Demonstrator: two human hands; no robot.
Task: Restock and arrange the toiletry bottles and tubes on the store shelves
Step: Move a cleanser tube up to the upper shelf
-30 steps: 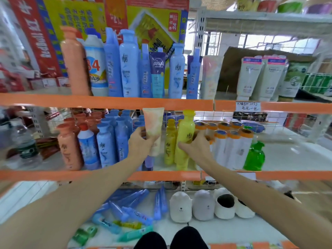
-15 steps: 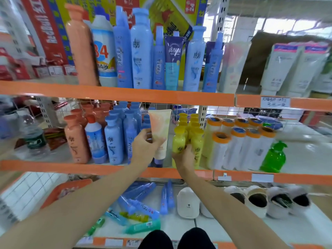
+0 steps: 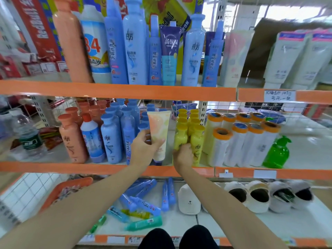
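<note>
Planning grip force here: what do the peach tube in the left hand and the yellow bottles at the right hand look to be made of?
Peach tube: looks like soft laminated plastic with a satin sheen; its flat crimped top end suggests a squeezable wall. Yellow bottles: seemingly rigid moulded plastic, glossy, with highlights on their caps and a fixed shape. The left hand pinches the tube; the right hand grips a front bottle.
</note>
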